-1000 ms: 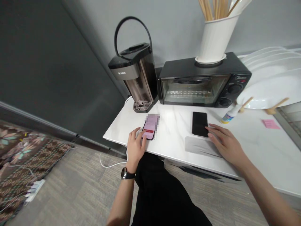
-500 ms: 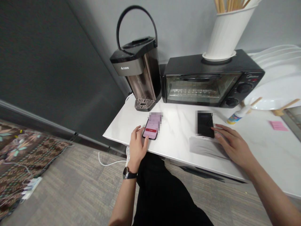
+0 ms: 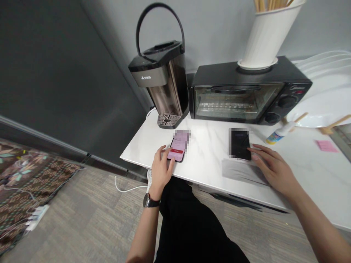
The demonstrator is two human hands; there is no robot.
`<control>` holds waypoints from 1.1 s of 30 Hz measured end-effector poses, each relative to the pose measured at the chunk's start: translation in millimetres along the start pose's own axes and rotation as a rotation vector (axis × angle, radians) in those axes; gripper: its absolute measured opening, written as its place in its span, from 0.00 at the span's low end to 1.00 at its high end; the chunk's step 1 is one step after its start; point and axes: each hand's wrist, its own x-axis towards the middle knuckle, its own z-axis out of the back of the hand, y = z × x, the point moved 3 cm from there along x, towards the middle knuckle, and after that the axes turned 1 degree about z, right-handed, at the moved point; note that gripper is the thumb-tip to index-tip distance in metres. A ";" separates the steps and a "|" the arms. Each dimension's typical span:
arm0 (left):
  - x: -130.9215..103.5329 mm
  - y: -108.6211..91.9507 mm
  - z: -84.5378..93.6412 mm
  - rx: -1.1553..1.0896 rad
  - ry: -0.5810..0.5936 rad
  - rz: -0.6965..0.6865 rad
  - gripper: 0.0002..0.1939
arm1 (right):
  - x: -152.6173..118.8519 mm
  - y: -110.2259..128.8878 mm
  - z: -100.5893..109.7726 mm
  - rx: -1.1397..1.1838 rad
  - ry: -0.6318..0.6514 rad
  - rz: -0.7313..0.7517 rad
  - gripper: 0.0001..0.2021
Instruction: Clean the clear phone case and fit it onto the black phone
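A phone [image 3: 177, 151] with a lit pink screen and a red bar lies face up on the white counter. My left hand [image 3: 162, 166], wearing a wristwatch, rests at its lower left corner, a fingertip over the screen near the red bar and the thumb at the bottom edge; it does not grip the phone. Further right lies a flat black device [image 3: 240, 145] with a dark screen, partly blurred out. My right hand [image 3: 272, 170] has its fingers stretched out, their tips at the device's right edge. Below the device is a flat pale grey patch [image 3: 238, 170], partly under that hand.
Behind the phone stands a hot-water dispenser [image 3: 164, 78]. A toaster oven [image 3: 238, 93] sits beside it, carrying a white cup [image 3: 267, 40] of wooden sticks. To the right are a small white bottle [image 3: 278, 135], white plates [image 3: 323, 98] and pink sticky notes [image 3: 327, 145].
A finger of my left hand has moved from beside the phone onto its screen, near the red bar. My right hand stays at the black device. The view has shifted slightly.
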 end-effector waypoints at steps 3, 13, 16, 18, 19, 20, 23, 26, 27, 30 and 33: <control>2.7 -1.0 1.1 -0.016 0.037 0.003 0.23 | 0.0 0.0 0.3 -0.007 -0.010 0.001 0.24; 24.7 -3.9 1.8 0.025 0.120 -0.041 0.23 | 0.2 0.6 0.8 -0.010 -0.008 -0.013 0.24; 28.4 -5.2 0.5 0.018 0.114 -0.041 0.23 | -0.2 0.8 0.7 0.001 -0.006 -0.018 0.24; 27.3 -5.7 0.1 -0.003 0.105 -0.024 0.23 | -0.2 1.6 1.0 0.004 -0.004 -0.021 0.24; 26.1 -5.7 0.2 -0.021 0.098 -0.016 0.22 | 0.0 2.0 1.2 0.003 -0.004 -0.024 0.24; 24.6 -5.5 0.4 -0.040 0.088 -0.011 0.22 | 0.2 2.6 1.5 0.002 -0.005 -0.026 0.24; 20.5 -2.4 1.6 -0.095 0.049 -0.007 0.20 | 0.8 4.0 2.2 -0.002 -0.003 -0.026 0.24; 18.1 2.9 3.8 -0.125 0.017 -0.010 0.19 | 0.8 4.2 2.4 -0.010 0.002 -0.022 0.24; 17.3 3.5 4.8 -0.130 0.006 -0.015 0.18 | 0.6 4.0 2.3 -0.012 0.002 -0.019 0.24; 13.6 -6.5 7.6 -0.124 -0.078 -0.029 0.17 | 0.5 3.7 1.2 -0.017 -0.007 -0.004 0.24; 8.9 -43.9 0.4 -0.144 -0.120 -0.110 0.17 | 1.6 5.3 -0.5 -0.028 -0.012 0.008 0.23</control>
